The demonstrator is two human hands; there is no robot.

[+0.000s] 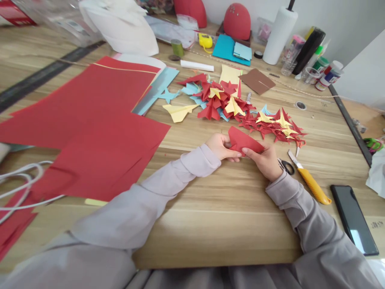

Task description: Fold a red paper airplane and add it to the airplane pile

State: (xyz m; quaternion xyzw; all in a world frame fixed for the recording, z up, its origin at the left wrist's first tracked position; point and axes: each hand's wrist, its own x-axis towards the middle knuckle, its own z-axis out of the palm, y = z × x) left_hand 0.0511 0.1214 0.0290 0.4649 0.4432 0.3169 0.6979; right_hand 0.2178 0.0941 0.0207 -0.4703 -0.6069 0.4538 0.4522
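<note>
A folded piece of red paper (245, 140) is held between my two hands above the wooden table (216, 224). My left hand (221, 148) grips its left side, thumb on the lower edge. On the right side, my right hand (264, 159) pinches the same paper, its thumb close to the left thumb. Just beyond the hands lies a pile of folded red, yellow and blue paper shapes (212, 108). Black-handled scissors (288, 167) lie partly hidden beside my right hand, next to a yellow utility knife (313, 184).
Large red sheets (90, 128) cover the left side, with white cables (25, 184) at their edge. A black phone (355, 218) lies at the right. Farther back are a brown square (257, 81), a yellow tape measure (205, 40), bottles (329, 76) and a white roll (279, 36).
</note>
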